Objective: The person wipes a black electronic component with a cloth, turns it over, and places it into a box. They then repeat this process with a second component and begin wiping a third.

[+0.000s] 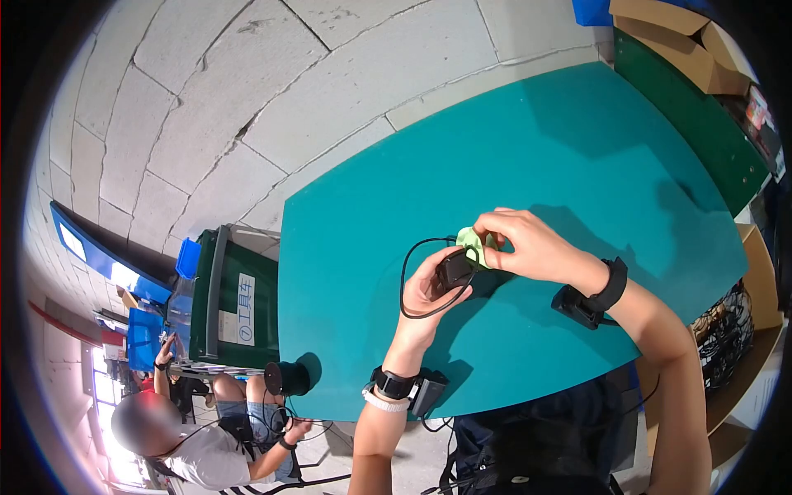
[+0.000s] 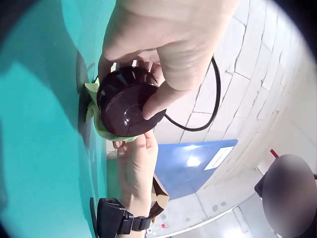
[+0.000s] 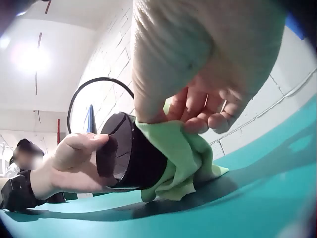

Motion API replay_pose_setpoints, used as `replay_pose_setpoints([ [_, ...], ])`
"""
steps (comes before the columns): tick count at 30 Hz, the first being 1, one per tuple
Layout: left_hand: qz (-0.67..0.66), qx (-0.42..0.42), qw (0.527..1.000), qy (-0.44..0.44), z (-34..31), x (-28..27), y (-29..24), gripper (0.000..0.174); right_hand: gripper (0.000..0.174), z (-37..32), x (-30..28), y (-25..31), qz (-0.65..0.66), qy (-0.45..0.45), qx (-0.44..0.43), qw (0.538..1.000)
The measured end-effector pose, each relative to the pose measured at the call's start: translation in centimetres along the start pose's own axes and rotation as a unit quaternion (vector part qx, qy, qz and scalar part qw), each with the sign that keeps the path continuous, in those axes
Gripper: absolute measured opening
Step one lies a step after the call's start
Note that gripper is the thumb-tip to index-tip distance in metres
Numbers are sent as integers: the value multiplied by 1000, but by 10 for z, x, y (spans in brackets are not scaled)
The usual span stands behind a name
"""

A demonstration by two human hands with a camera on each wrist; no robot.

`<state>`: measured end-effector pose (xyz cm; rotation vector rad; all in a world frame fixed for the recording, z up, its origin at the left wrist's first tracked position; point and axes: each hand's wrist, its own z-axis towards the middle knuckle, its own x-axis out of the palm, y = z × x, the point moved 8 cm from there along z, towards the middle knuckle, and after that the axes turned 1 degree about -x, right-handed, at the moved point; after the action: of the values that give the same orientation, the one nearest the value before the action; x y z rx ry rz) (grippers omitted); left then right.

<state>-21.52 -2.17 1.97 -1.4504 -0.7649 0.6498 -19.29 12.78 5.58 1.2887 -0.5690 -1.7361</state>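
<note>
"What's the left grip (image 1: 419, 290) doing?"

"Grasping a round black piece (image 2: 128, 111): fingers curled round its side, thumb on the glossy flat face."

"And the right grip (image 1: 532, 241)?"

"Pinching a light green cloth (image 3: 176, 151), which is bunched against the end of the black piece away from the left palm. So the cloth lies between the two grips."

"Where does the cable (image 2: 218, 94) run?"

"It bows out in a black loop about the left grip."

"Are they resting on the worktop (image 1: 363, 206)?"

"It spreads beneath both grips; whether the cloth's lower edge touches it, I can't tell."

"Anything farther off?"

"A black cylinder (image 1: 286, 379) at the worktop's edge, left of the left grip and well apart from it."
</note>
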Motion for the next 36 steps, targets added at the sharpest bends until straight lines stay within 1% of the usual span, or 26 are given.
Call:
replay_pose_setpoints([
  [2,-6,1,1000,0,0,0,1,56,14,0,0,-1,5,7,1,1000],
  [4,-11,2,1000,-1,1,0,1,56,14,-2,1,-10,14,37,25,999],
  [5,-28,12,1000,-6,1,-1,-1,56,14,-2,1,-9,14,37,24,999],
  [7,-45,22,999,-11,1,-3,-2,57,13,-4,5,-13,23,76,59,995],
  [8,-50,20,998,-13,1,-4,-1,57,13,-5,6,-13,23,76,59,995],
  [10,-55,19,998,-14,1,-4,-1,57,13,-4,1,-7,-29,29,10,999],
  [11,-53,11,998,-13,1,-4,0,57,13,-4,1,-5,-29,29,9,999],
  [13,-52,2,999,-12,1,-3,1,58,13,-1,-4,1,30,0,5,1000],
  [15,-52,-14,999,-4,1,-1,6,59,13,-1,-3,1,33,-5,-2,999],
  [17,-43,1,999,5,1,0,3,58,13,-2,-5,1,36,-10,-10,999],
  [19,-94,16,995,-29,-1,-3,-2,57,12,-4,-3,-6,5,14,16,1000],
  [20,-100,11,994,-33,0,-6,0,58,12,-4,-2,-7,5,13,15,1000],
  [23,-110,-2,993,-41,-1,-6,2,58,11,-4,-4,-5,-19,-9,4,1000],
  [25,-108,-12,993,-37,0,-2,3,55,11,-2,-15,6,5,-62,-9,998],
  [29,-119,-25,992,-34,-1,1,5,52,14,-1,-11,2,-3,-42,-13,999],
  [31,-119,-22,992,-29,-1,-1,7,51,18,-2,-9,13,-22,-44,-89,995],
  [33,-119,-18,992,-25,-1,-2,9,51,19,-4,-6,15,-11,-49,-93,994],
  [35,-157,-13,987,-23,0,-5,10,46,21,-4,-5,15,0,-53,-96,994],
  [36,-150,-20,988,-8,-1,1,4,48,21,-4,-5,9,-8,-47,-71,996],
])
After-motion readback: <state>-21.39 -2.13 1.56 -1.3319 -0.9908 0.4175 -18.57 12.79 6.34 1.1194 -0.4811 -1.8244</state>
